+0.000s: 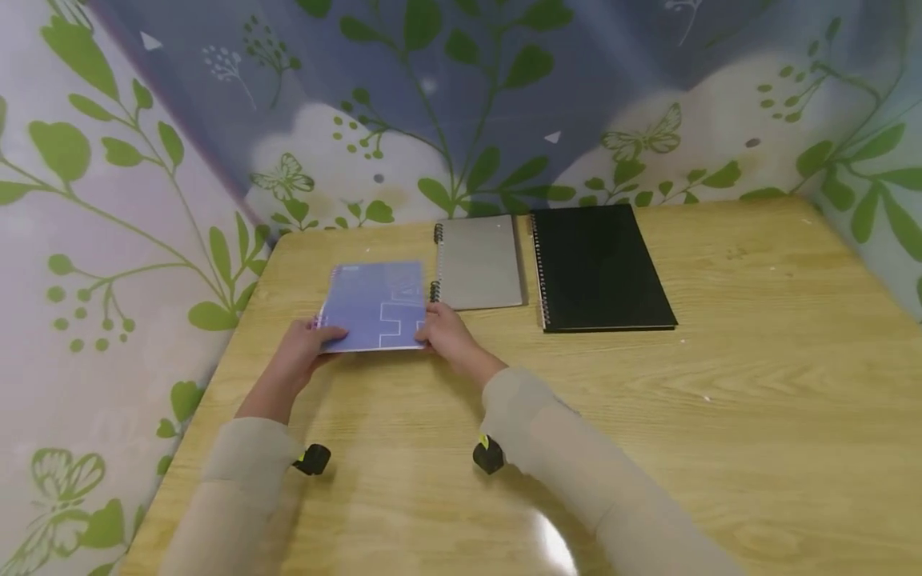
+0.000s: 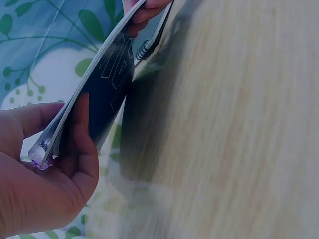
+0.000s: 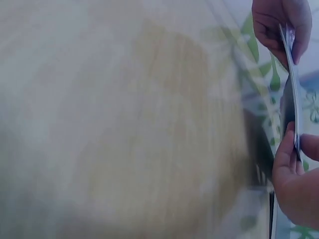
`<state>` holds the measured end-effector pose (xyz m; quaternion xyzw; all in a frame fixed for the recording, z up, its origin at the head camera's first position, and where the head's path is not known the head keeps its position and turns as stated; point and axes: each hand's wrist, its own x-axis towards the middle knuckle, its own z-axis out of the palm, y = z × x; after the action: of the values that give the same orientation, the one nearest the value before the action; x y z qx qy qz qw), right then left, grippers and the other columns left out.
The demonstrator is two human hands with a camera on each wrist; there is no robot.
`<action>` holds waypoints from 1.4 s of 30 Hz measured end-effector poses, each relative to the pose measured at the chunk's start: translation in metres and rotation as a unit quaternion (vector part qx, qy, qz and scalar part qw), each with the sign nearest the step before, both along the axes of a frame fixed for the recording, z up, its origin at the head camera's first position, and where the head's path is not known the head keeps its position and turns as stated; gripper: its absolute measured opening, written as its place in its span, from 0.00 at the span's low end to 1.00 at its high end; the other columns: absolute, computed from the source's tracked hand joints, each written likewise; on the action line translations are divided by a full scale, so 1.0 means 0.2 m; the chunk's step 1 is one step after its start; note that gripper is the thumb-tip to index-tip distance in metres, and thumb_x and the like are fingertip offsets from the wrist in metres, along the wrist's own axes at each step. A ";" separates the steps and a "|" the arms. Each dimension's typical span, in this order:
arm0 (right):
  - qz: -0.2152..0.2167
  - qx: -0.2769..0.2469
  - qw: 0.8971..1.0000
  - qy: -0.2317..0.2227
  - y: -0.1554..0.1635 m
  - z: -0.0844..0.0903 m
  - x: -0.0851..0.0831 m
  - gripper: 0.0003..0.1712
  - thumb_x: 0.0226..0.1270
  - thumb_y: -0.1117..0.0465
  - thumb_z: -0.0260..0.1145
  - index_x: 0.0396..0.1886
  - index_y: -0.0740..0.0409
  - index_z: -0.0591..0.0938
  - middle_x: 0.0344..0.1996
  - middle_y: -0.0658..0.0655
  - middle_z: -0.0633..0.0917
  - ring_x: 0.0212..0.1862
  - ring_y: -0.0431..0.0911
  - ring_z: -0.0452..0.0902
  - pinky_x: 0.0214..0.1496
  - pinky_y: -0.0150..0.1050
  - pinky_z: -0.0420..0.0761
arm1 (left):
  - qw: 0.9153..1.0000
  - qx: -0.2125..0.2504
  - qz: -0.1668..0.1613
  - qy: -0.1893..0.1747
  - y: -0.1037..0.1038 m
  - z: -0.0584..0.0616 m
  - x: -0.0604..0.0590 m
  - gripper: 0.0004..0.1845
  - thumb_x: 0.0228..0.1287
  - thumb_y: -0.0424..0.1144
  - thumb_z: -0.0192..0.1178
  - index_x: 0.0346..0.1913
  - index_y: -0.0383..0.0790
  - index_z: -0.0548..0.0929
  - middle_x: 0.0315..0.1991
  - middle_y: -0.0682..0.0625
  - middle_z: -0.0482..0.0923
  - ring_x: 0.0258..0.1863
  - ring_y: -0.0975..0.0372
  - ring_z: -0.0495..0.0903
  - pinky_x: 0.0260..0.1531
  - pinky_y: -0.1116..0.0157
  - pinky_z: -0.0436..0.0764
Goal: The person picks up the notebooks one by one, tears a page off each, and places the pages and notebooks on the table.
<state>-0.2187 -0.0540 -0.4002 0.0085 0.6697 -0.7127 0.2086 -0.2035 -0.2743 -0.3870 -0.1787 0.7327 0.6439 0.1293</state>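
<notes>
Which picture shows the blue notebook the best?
The head view: the blue notebook shows its whole cover there, held at its near corners by the left hand and the right hand. The left wrist view shows only its dark underside and edge; the right wrist view shows just a thin edge.

Camera placement: one head view, two wrist views.
The table (image 1: 720, 384) is overlooked from above toward 12 o'clock; the blue notebook (image 1: 374, 308) is shared, seen close and edge-on, by both wrist views.
</notes>
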 end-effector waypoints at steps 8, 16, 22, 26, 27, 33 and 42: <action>0.030 0.002 0.999 -0.016 0.03 -0.02 0.13 0.28 0.53 0.74 0.55 0.57 0.70 0.64 0.41 0.63 0.77 0.31 0.43 0.74 0.33 0.33 0.77 | 0.997 -0.047 -0.052 -0.025 -0.05 0.01 0.17 0.28 0.62 0.34 0.55 0.59 0.23 0.57 0.37 0.51 0.75 0.30 0.71 0.79 0.35 0.73 0.79; 0.042 0.058 0.996 -0.056 0.12 -0.11 0.21 0.13 0.63 0.63 0.59 0.43 0.66 0.70 0.25 0.53 0.74 0.21 0.39 0.72 0.23 0.29 0.75 | 0.986 -0.099 -0.133 -0.023 0.00 -0.02 0.35 0.26 0.58 0.36 0.58 0.53 0.28 0.58 0.47 0.41 0.70 0.36 0.69 0.75 0.37 0.71 0.77; 0.115 0.152 0.981 -0.042 0.17 -0.13 0.26 0.10 0.64 0.60 0.60 0.31 0.60 0.69 0.19 0.53 0.76 0.16 0.40 0.74 0.17 0.27 0.73 | 0.956 -0.213 -0.196 -0.046 0.01 -0.07 0.48 0.28 0.56 0.43 0.63 0.49 0.27 0.63 0.40 0.42 0.73 0.35 0.61 0.75 0.31 0.66 0.76; 0.154 0.188 0.970 -0.021 0.18 -0.13 0.30 0.10 0.61 0.63 0.62 0.26 0.61 0.71 0.16 0.55 0.80 0.14 0.41 0.76 0.16 0.29 0.75 | 0.927 -0.299 -0.224 0.005 0.03 -0.10 0.53 0.32 0.51 0.43 0.66 0.52 0.23 0.67 0.43 0.38 0.75 0.41 0.54 0.76 0.39 0.57 0.78; 0.161 0.193 0.968 -0.018 0.19 -0.12 0.31 0.09 0.61 0.63 0.62 0.25 0.61 0.72 0.15 0.56 0.81 0.14 0.41 0.77 0.17 0.30 0.76 | 0.921 -0.316 -0.228 0.018 0.04 -0.10 0.53 0.34 0.51 0.43 0.66 0.55 0.21 0.67 0.46 0.36 0.75 0.45 0.52 0.75 0.45 0.55 0.77; 0.186 0.251 0.949 0.038 0.20 -0.10 0.33 0.10 0.58 0.62 0.62 0.22 0.61 0.72 0.13 0.57 0.82 0.12 0.41 0.76 0.16 0.33 0.77 | 0.886 -0.390 -0.247 0.032 0.11 -0.11 0.55 0.45 0.52 0.42 0.64 0.65 0.18 0.53 0.60 0.25 0.62 0.60 0.41 0.65 0.60 0.47 0.65; 0.221 0.277 0.934 0.045 0.24 -0.10 0.31 0.10 0.62 0.61 0.58 0.24 0.62 0.73 0.13 0.57 0.82 0.12 0.42 0.76 0.16 0.34 0.78 | 0.847 -0.467 -0.247 0.063 0.17 -0.08 0.57 0.43 0.52 0.44 0.63 0.64 0.20 0.59 0.54 0.29 0.64 0.48 0.45 0.69 0.49 0.48 0.72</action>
<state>-0.1558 -0.0059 -0.4207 -0.1138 0.8343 -0.4343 0.3201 -0.0895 -0.2395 -0.4036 0.0097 0.9733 0.1830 0.1385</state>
